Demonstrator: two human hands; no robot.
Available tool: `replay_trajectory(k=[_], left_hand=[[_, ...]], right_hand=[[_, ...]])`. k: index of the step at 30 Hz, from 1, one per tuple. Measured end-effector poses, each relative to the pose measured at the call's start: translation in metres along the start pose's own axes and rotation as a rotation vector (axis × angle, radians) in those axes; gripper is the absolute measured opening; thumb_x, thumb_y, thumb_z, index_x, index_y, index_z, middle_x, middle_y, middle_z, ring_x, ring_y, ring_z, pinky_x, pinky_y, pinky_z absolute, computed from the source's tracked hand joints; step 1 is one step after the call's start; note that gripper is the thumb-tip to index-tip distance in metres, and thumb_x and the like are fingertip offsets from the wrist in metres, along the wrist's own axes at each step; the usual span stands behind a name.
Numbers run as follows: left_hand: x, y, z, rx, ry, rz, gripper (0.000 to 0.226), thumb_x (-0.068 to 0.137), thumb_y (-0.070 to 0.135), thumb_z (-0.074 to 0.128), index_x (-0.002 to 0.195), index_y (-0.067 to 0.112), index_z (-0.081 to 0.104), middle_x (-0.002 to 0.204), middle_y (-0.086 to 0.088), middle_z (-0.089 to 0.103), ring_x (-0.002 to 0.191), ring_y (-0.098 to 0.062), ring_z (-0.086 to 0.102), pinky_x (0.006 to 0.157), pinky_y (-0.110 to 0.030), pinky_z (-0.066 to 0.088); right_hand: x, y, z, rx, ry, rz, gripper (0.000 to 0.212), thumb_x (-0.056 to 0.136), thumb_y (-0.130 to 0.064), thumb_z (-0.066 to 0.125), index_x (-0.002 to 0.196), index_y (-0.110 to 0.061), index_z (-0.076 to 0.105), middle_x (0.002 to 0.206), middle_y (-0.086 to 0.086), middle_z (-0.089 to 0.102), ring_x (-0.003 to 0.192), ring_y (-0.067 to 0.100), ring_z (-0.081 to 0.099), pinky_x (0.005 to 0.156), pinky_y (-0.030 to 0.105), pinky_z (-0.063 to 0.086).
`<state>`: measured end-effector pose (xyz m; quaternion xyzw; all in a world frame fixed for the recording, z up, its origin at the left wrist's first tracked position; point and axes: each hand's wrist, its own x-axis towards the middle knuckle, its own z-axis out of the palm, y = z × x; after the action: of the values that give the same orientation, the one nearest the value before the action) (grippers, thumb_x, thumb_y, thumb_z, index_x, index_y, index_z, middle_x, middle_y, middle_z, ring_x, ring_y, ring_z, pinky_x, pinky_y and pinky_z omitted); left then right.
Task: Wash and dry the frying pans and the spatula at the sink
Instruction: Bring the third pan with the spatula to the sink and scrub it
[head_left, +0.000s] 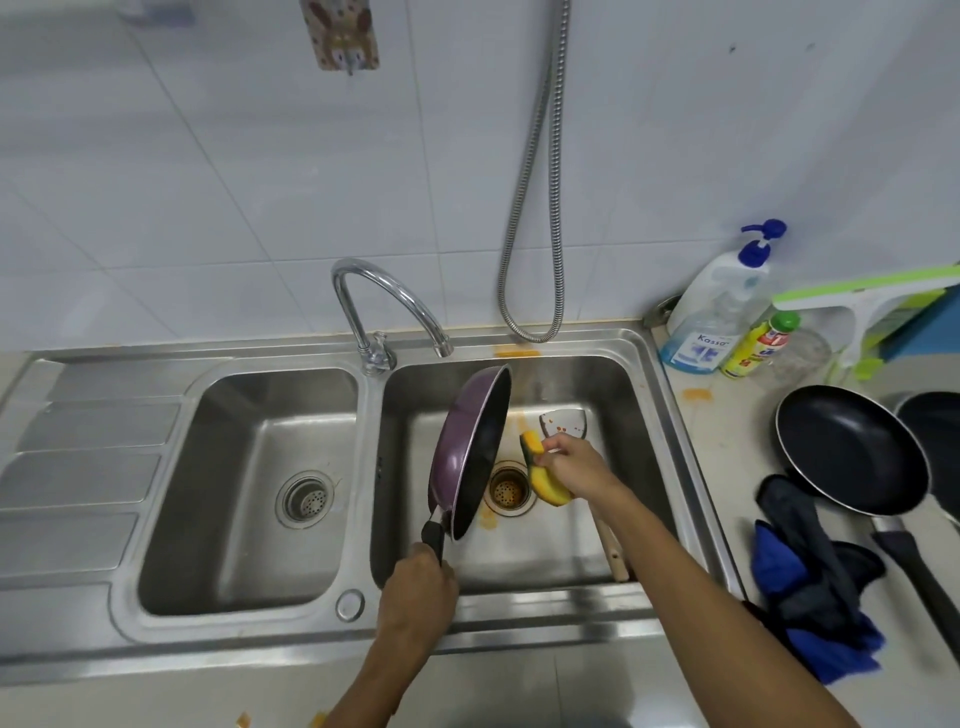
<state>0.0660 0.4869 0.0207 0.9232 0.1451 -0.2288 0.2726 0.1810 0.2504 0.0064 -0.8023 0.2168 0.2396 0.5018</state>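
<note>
Purple pan (457, 452) | on edge, handle (434, 538) toward person | left hand (415, 597) grips

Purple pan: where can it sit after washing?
The left basin is bare around its drain, and the ribbed drainboard left of it is free. The right counter is crowded with black pans, a cloth and bottles.

The steel sink (519, 597) in front of me has two bowls. A spatula (569, 422) lies in the right bowl. On the counter (727, 431) to my right sit a black pan (852, 452), a blue cloth (810, 587), a big soap bottle (717, 312) and a small yellow bottle (756, 345).
</note>
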Motion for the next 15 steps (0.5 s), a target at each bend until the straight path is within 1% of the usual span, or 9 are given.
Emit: replay_trajectory(k=[2, 5, 6, 7, 9, 10, 12, 15], left_hand=[[0.003, 0.000, -0.004, -0.027, -0.029, 0.008, 0.018, 0.102, 0.025, 0.057, 0.105, 0.008, 0.060, 0.086, 0.000, 0.064, 0.074, -0.013, 0.064, 0.067, -0.021, 0.052], [0.005, 0.002, -0.008, -0.130, -0.091, 0.006, 0.018, 0.101, 0.026, 0.058, 0.091, 0.011, 0.061, 0.078, 0.001, 0.063, 0.067, -0.008, 0.061, 0.056, -0.015, 0.042], [0.005, 0.003, -0.008, -0.171, -0.119, -0.007, 0.019, 0.100, 0.026, 0.059, 0.088, 0.012, 0.062, 0.075, 0.002, 0.063, 0.065, -0.008, 0.060, 0.054, -0.015, 0.040], [0.006, 0.003, -0.007, -0.218, -0.149, -0.028, 0.020, 0.099, 0.026, 0.060, 0.085, 0.012, 0.063, 0.073, 0.001, 0.063, 0.063, -0.009, 0.060, 0.055, -0.017, 0.041], [0.008, 0.004, -0.006, -0.314, -0.208, -0.071, 0.023, 0.093, 0.024, 0.062, 0.075, 0.011, 0.064, 0.063, 0.000, 0.063, 0.055, -0.013, 0.059, 0.056, -0.024, 0.046], [0.008, 0.004, -0.006, -0.367, -0.239, -0.092, 0.025, 0.091, 0.022, 0.064, 0.069, 0.010, 0.062, 0.057, -0.001, 0.060, 0.049, -0.014, 0.055, 0.053, -0.025, 0.045], [0.005, 0.005, -0.005, -0.458, -0.291, -0.135, 0.028, 0.090, 0.015, 0.066, 0.064, 0.009, 0.058, 0.049, -0.002, 0.053, 0.040, -0.013, 0.047, 0.044, -0.022, 0.041], [0.002, 0.002, 0.001, -0.517, -0.349, -0.157, 0.033, 0.090, 0.019, 0.071, 0.062, 0.011, 0.056, 0.046, -0.002, 0.050, 0.037, -0.013, 0.044, 0.042, -0.023, 0.039]], right_hand=[[-0.002, 0.003, -0.001, 0.062, -0.006, 0.019, 0.019, 0.087, -0.036, 0.066, 0.106, -0.031, 0.065, 0.110, -0.003, 0.063, 0.103, 0.020, 0.060, 0.091, 0.043, 0.056], [0.001, 0.009, -0.005, 0.170, 0.025, 0.023, 0.023, 0.080, -0.042, 0.067, 0.101, -0.031, 0.068, 0.112, -0.001, 0.068, 0.103, 0.021, 0.065, 0.093, 0.048, 0.057], [0.001, 0.010, -0.007, 0.210, 0.028, 0.026, 0.022, 0.081, -0.041, 0.067, 0.100, -0.030, 0.068, 0.112, 0.001, 0.069, 0.104, 0.023, 0.065, 0.093, 0.049, 0.057], [-0.001, 0.010, -0.010, 0.260, 0.026, 0.036, 0.019, 0.084, -0.038, 0.067, 0.100, -0.028, 0.068, 0.111, 0.003, 0.070, 0.103, 0.025, 0.067, 0.092, 0.050, 0.058], [-0.008, 0.007, -0.017, 0.367, 0.005, 0.067, 0.017, 0.090, -0.031, 0.066, 0.104, -0.023, 0.069, 0.109, 0.008, 0.071, 0.101, 0.028, 0.069, 0.090, 0.050, 0.059], [-0.011, 0.008, -0.021, 0.406, -0.008, 0.071, 0.017, 0.092, -0.030, 0.065, 0.106, -0.021, 0.069, 0.108, 0.009, 0.072, 0.098, 0.027, 0.069, 0.090, 0.049, 0.059], [-0.018, 0.009, -0.030, 0.480, -0.039, 0.079, 0.019, 0.095, -0.027, 0.063, 0.112, -0.019, 0.068, 0.105, 0.010, 0.072, 0.095, 0.026, 0.068, 0.092, 0.050, 0.058], [-0.025, 0.015, -0.042, 0.660, -0.085, 0.111, 0.024, 0.097, -0.027, 0.062, 0.119, -0.017, 0.066, 0.107, 0.011, 0.069, 0.100, 0.029, 0.066, 0.096, 0.051, 0.055]])
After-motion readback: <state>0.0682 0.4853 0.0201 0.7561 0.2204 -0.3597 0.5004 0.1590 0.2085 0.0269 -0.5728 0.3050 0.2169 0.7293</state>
